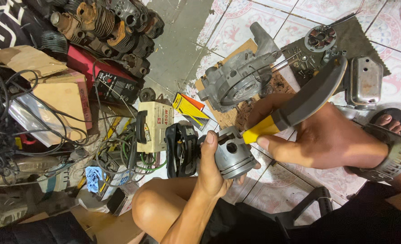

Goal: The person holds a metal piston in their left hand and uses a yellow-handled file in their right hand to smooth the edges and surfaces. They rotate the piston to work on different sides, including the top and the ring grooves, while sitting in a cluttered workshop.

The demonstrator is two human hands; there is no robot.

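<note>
Patterned floor tiles (299,18) in pink and white run under a cluttered repair spot, seen from above a seated person's bare knee (153,208). Near the middle, the left hand (214,174) wraps around a grey metal piston (233,156), thumb laid up its side and fingers curled behind, holding it just above the knee. The right hand (320,138) is closed around a tool with a yellow and grey handle (295,110); the yellow end touches the top of the piston, while the grey end points far and to the right. A ribbed metal ring (392,153) sits around the right wrist.

Farther off, an engine case (241,77) lies on a piece of cardboard (236,115). To its right, a dark mat (358,38) carries a round coil plate (320,38) and small screws, with a shiny metal cover (365,81) beside it. On the far left, rusty finned cylinders (105,27) are piled up, and tangled cables (2,117) spread over boxes. A small cream-coloured welding box (154,126) stands left of the piston.
</note>
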